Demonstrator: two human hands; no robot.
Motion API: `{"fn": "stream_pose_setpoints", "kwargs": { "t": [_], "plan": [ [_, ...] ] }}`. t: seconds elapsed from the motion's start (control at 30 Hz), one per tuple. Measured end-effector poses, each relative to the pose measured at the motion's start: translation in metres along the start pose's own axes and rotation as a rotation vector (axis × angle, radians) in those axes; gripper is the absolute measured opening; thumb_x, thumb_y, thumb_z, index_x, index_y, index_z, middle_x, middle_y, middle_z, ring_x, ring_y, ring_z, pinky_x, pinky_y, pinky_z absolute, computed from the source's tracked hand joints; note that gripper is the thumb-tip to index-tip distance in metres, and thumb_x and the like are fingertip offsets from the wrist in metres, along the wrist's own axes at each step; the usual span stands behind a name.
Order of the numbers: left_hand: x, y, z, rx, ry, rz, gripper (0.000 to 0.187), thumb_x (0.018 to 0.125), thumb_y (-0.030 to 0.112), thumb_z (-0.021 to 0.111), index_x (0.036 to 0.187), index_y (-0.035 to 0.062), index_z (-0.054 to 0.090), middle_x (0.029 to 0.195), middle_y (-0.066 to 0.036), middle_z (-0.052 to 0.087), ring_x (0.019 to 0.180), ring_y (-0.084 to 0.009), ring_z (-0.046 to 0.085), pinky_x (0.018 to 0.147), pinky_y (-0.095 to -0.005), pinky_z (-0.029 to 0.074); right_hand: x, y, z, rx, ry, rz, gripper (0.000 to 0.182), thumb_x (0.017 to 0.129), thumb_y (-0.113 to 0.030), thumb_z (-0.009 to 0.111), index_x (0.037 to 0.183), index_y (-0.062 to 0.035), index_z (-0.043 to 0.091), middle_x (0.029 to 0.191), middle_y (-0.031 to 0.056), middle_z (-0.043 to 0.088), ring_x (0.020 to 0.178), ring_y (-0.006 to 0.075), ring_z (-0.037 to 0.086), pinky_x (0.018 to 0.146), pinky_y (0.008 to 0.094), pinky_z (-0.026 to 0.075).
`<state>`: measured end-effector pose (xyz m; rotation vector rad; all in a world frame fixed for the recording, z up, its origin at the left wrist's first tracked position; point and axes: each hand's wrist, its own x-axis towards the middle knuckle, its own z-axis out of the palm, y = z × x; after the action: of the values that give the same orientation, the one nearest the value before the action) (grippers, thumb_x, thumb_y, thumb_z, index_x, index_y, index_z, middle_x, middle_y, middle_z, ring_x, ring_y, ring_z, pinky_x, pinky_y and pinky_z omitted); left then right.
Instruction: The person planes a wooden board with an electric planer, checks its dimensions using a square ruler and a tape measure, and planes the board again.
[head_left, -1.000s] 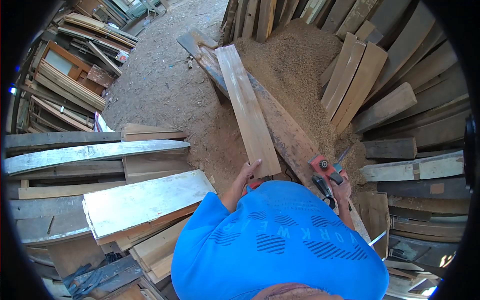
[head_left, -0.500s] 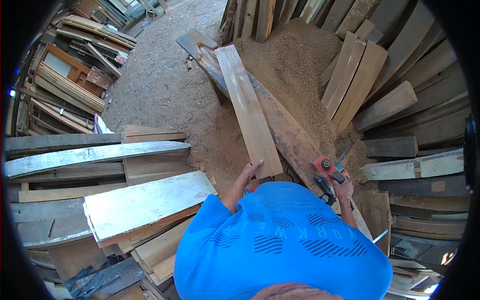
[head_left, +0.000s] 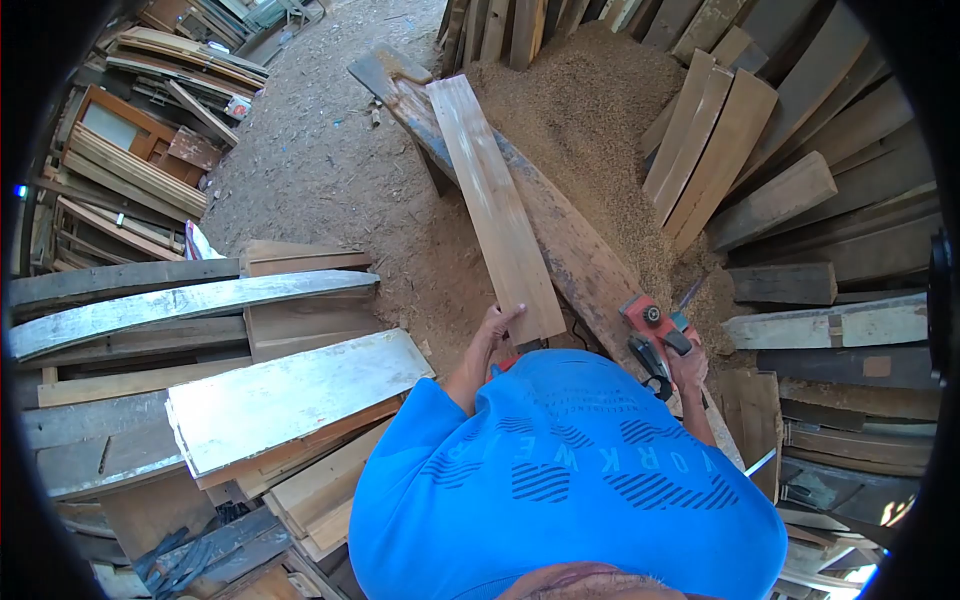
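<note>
A long wooden board slants away from me, its far end resting on a worn wooden bench. My left hand grips the near left edge of this board, thumb on top and the other fingers hidden beneath. At the bench's near end sits a red electric hand planer with a dark knob. My right hand is wrapped around the planer's rear handle, to the right of my blue shirt. Pale streaks mark the upper face of the board.
A heap of wood shavings lies beyond the bench. Upright planks lean along the right side. On my left, a white-faced panel tops a stack, near a curved white plank. Bare dirt floor stretches ahead.
The board and my left hand have shifted slightly away from me. My right hand and the planer have moved up a little in view, along with a small camera shift.
</note>
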<state>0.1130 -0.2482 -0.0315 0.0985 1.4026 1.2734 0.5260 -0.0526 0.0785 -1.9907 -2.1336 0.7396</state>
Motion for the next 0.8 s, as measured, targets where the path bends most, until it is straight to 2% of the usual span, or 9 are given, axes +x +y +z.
{"fn": "stream_pose_setpoints", "kwargs": {
  "t": [0.13, 0.23, 0.33, 0.43, 0.53, 0.8],
  "plan": [
    [0.010, -0.002, -0.015, 0.157, 0.047, 0.042, 0.068, 0.080, 0.028, 0.087, 0.134, 0.0012, 0.056, 0.121, -0.013, 0.069, 0.105, -0.0272, 0.069, 0.092, -0.0480, 0.057, 0.002, 0.007, 0.005, -0.035, 0.007, -0.004, 0.042, 0.074, -0.038, 0.079, 0.099, -0.0049, 0.071, 0.094, 0.0227, 0.072, 0.092, 0.0414, 0.071, 0.081, 0.0495, 0.055],
    [-0.012, 0.008, -0.019, 0.201, 0.209, 0.218, 0.063, 0.079, 0.034, 0.086, 0.125, -0.0014, 0.063, 0.113, -0.015, 0.073, 0.099, -0.0254, 0.072, 0.087, -0.0395, 0.058, 0.001, 0.006, 0.004, -0.059, -0.005, 0.020, 0.043, 0.074, -0.039, 0.080, 0.099, -0.0052, 0.071, 0.095, 0.0226, 0.072, 0.092, 0.0410, 0.071, 0.081, 0.0497, 0.056],
    [-0.042, 0.042, -0.025, 0.667, 0.477, 0.228, 0.062, 0.076, 0.035, 0.084, 0.121, -0.0009, 0.062, 0.111, -0.021, 0.073, 0.101, -0.0321, 0.072, 0.088, -0.0426, 0.057, -0.001, 0.003, 0.001, 0.003, -0.012, 0.011, 0.045, 0.073, -0.040, 0.080, 0.100, -0.0051, 0.071, 0.096, 0.0226, 0.072, 0.092, 0.0411, 0.071, 0.081, 0.0500, 0.055],
    [-0.061, 0.073, -0.024, 0.900, 0.548, 0.216, 0.059, 0.075, 0.035, 0.082, 0.118, 0.0006, 0.060, 0.109, -0.026, 0.071, 0.102, -0.0387, 0.071, 0.089, -0.0458, 0.055, -0.002, -0.004, -0.005, 0.001, -0.016, 0.028, 0.044, 0.072, -0.039, 0.080, 0.099, -0.0051, 0.071, 0.097, 0.0227, 0.072, 0.092, 0.0412, 0.071, 0.081, 0.0500, 0.055],
    [-0.069, 0.087, -0.015, 0.986, 0.549, 0.231, 0.054, 0.077, 0.030, 0.079, 0.118, 0.0018, 0.058, 0.108, -0.026, 0.070, 0.102, -0.0417, 0.070, 0.090, -0.0476, 0.054, 0.000, 0.005, 0.003, -0.020, 0.035, -0.024, 0.041, 0.072, -0.035, 0.082, 0.099, -0.0055, 0.072, 0.093, 0.0220, 0.073, 0.087, 0.0408, 0.071, 0.079, 0.0495, 0.056],
    [-0.051, 0.071, -0.010, 0.689, 0.320, 0.384, 0.060, 0.074, 0.018, 0.072, 0.129, 0.0015, 0.052, 0.110, -0.022, 0.070, 0.102, -0.0335, 0.070, 0.090, -0.0421, 0.055, 0.001, 0.009, 0.009, -0.004, 0.059, -0.011, 0.038, 0.072, -0.035, 0.080, 0.097, -0.0068, 0.073, 0.090, 0.0217, 0.073, 0.088, 0.0406, 0.071, 0.079, 0.0496, 0.056]
  ]
}}
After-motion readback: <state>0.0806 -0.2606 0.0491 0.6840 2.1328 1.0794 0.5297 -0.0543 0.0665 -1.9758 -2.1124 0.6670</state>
